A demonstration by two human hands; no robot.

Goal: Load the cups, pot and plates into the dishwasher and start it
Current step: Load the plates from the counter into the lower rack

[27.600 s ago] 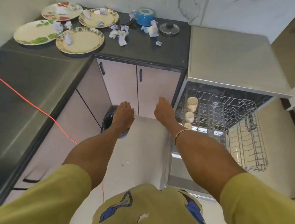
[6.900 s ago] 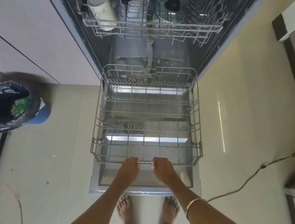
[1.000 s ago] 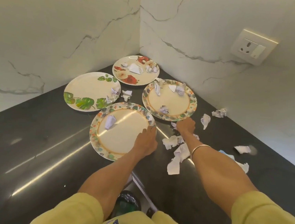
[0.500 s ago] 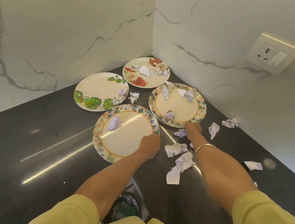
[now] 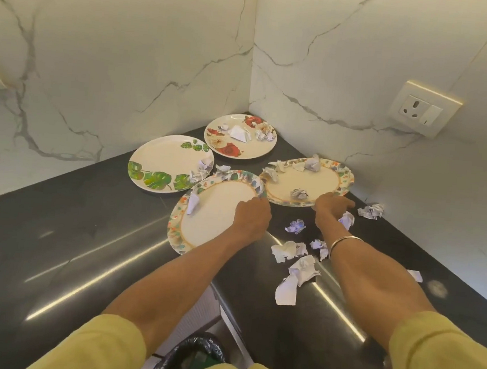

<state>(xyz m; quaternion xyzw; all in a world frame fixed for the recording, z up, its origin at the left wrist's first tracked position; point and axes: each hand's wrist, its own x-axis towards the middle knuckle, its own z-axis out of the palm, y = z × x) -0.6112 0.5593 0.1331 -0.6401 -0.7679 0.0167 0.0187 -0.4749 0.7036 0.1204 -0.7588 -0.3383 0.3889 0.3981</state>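
Nearest, a lined bin (image 5: 192,356) is sitting below the dark worktop (image 5: 63,245) edge. The left hand (image 5: 251,217) is gripping the near plate (image 5: 213,211) by its rim, while the right hand (image 5: 331,206) is apparently pinching the tilted right plate (image 5: 304,181), its fingers partly hidden. Paper scraps (image 5: 296,273) are lying beside them, and two more plates (image 5: 168,166) are sitting toward the marble corner.

Left hand (image 5: 251,218) covers near rim of floral-bordered cream plate (image 5: 213,211); fingertips hidden. Black-lined bin (image 5: 192,356) below counter edge, half hidden by yellow sleeves.
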